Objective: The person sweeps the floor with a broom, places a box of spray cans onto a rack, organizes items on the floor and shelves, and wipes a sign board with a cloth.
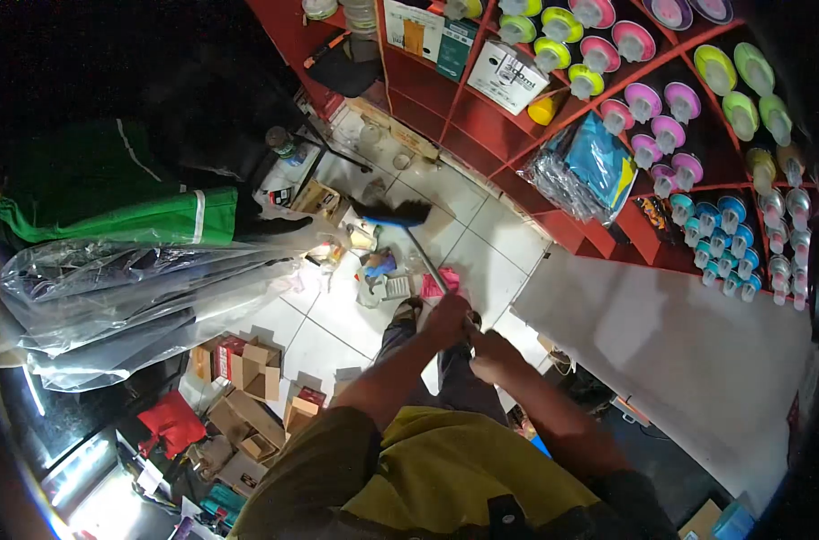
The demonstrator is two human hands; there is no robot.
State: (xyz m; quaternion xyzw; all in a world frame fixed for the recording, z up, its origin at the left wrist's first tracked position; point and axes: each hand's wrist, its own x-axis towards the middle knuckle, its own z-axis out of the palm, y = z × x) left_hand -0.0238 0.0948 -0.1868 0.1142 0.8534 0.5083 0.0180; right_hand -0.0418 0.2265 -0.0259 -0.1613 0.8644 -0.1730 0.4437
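Broom handle partly hidden by hands, yellow shirt cut off at bottom

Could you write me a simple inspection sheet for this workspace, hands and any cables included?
Surface: white tiled floor, partly littered.
Job's things: broom, its blue-and-black head near the litter.
Clutter: open boxes, red bag, pink item by the feet.
Hands: left hand and right hand both grip the broom's handle.
Cables: one thin loop, perhaps a cord; unclear.
Surroundings: red shelves with colourful cups; green cloth, clear plastic.
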